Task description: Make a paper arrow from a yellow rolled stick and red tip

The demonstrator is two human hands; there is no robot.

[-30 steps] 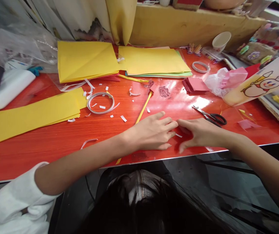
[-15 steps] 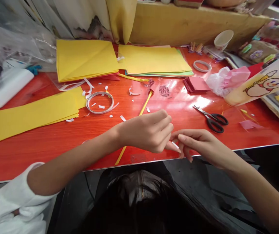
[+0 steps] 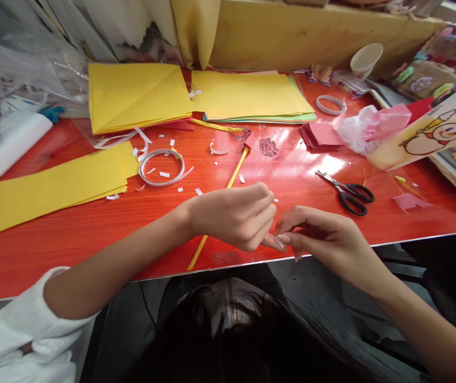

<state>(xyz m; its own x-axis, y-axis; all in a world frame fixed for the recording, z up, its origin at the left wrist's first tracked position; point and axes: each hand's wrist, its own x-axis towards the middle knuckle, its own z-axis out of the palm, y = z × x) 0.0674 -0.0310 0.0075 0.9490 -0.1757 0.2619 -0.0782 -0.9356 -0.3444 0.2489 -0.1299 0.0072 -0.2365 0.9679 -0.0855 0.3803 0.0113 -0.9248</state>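
Observation:
My left hand (image 3: 238,218) is held over the front edge of the table, curled with the fingers folded in and one finger stretched toward the right hand. Whatever its folded fingers may hold is hidden. On that stretched fingertip lies a small strip of white tape (image 3: 279,242). My right hand (image 3: 323,236) pinches at the strip, thumb and fingertips meeting on it. Beneath the left wrist runs a thin yellow paper stick (image 3: 238,169) with a red paper piece (image 3: 247,142) at its far end.
On the red table (image 3: 72,234) lie black-handled scissors (image 3: 349,192), tape rolls (image 3: 142,169), yellow paper strips (image 3: 52,189), stacked yellow sheets (image 3: 140,98) and red paper squares (image 3: 321,135). White scraps are scattered about. A drink cup (image 3: 419,141) and a paper cup (image 3: 366,59) stand right.
My right hand has shifted slightly left, and its thumb now covers part of the white strip on the left fingertip. The left hand has moved a little left, still curled.

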